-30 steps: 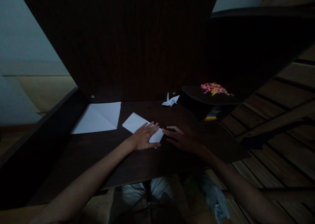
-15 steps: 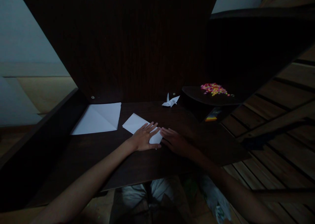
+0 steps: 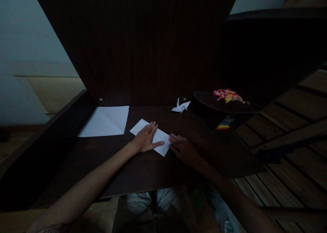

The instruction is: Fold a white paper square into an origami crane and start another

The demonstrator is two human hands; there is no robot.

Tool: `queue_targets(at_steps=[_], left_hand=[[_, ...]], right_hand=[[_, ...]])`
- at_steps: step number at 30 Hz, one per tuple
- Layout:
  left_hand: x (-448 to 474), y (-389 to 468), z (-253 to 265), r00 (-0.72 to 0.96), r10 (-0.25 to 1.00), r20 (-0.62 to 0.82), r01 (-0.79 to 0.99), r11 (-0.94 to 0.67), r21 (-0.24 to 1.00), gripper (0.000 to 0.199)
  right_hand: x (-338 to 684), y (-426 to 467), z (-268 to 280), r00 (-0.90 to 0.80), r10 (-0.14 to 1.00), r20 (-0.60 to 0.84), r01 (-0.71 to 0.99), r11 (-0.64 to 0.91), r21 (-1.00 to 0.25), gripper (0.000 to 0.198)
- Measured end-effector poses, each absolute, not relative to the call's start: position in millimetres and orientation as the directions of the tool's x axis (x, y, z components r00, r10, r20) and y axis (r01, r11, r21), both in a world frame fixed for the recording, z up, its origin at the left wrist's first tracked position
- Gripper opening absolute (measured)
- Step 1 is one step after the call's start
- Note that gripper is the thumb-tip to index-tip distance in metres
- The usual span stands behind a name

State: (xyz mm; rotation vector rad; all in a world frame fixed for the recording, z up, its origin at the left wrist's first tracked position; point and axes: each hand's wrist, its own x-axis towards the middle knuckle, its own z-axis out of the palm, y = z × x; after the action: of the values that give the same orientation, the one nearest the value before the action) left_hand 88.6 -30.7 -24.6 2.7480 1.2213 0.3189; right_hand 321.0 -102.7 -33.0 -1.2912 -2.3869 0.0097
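Note:
A folded strip of white paper (image 3: 161, 137) lies slantwise on the dark desk (image 3: 133, 173). Across its middle rests my left hand (image 3: 147, 137), flat, the thumb stretched out to the right and the paper under the palm. My right hand (image 3: 182, 149) lies low at the strip's right end, its fingertips touching the short edge, fingers extended close together. Behind the hands stands a white origami crane (image 3: 181, 106), near the desk's back panel. A stack of white paper sheets (image 3: 109, 121) sits to the left, a diagonal crease on the top sheet.
A small raised shelf (image 3: 217, 105) at the right carries a heap of colourful small pieces (image 3: 228, 95). Beneath it is an object with a rainbow-striped edge (image 3: 224, 125). A dark side board (image 3: 46, 141) bounds the desk at the left. Wooden slats (image 3: 288, 124) are at the right.
My left hand has slid left along the folded paper, uncovering more of its right end, and its fingers have drawn closer together. The right hand stays at the right edge. The view has shifted slightly.

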Motion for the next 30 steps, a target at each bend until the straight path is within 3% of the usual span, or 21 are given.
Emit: queue_targets(at_steps=[13, 16, 21, 24, 30], left_hand=[[59, -15, -9, 0.512, 0.856, 0.072, 0.850, -0.517, 0.103, 0.097], [57, -7, -8, 0.470, 0.874, 0.119, 0.878, -0.478, 0.040, 0.097], [59, -3, -14, 0.398, 0.887, 0.234, 0.912, -0.410, 0.000, 0.079], [66, -14, -16, 0.477, 0.836, 0.272, 0.866, -0.499, 0.014, 0.067], [97, -50, -18, 0.788, 0.607, 0.103, 0.600, -0.794, 0.098, 0.057]], right_hand=[[318, -104, -30, -0.460, 0.812, 0.358, 0.809, 0.550, -0.207, 0.034], [318, -104, -30, -0.465, 0.816, 0.344, 0.809, 0.549, -0.208, 0.034], [316, -102, -27, -0.464, 0.820, 0.336, 0.810, 0.546, -0.214, 0.034], [314, -102, -26, -0.458, 0.823, 0.336, 0.817, 0.538, -0.205, 0.034], [315, -102, -28, -0.456, 0.822, 0.341, 0.817, 0.538, -0.204, 0.035]])
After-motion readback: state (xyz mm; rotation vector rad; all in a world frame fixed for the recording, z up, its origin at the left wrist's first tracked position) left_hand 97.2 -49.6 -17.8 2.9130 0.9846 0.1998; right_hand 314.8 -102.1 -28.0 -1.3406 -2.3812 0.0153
